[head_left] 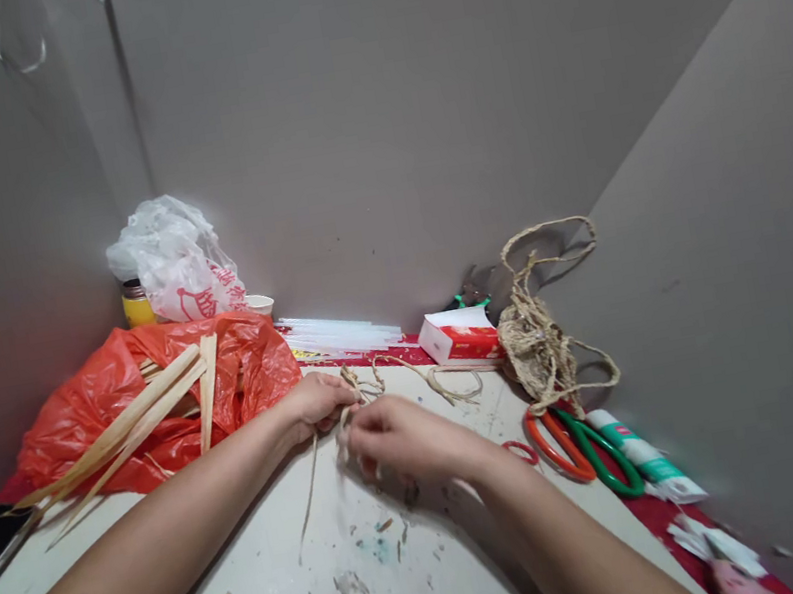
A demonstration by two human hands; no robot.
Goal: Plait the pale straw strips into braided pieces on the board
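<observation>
Over the white tabletop (pixel 278 590), my left hand (pixel 317 403) is closed in a pinch on a twisted straw cord (pixel 450 389), whose looped length trails off to the right. A thin loose straw strand (pixel 312 499) hangs below my left fingers toward the table. Close beside it, my right hand (pixel 401 438) has its fingers curled together, slightly blurred, with a pale bit of straw at the fingertips. The exact spot where the fingers meet the straw is partly hidden by my right hand.
On the left, a red plastic bag (pixel 255 361) holds flat dry straw strips (pixel 149 409). Behind are a white plastic bag (pixel 168 254), a yellow jar (pixel 137 305) and clear sticks (pixel 342 331). To the right lie a red box (pixel 460 337), a woven straw piece (pixel 533 345), scissors (pixel 605 455) and a tube (pixel 648 458).
</observation>
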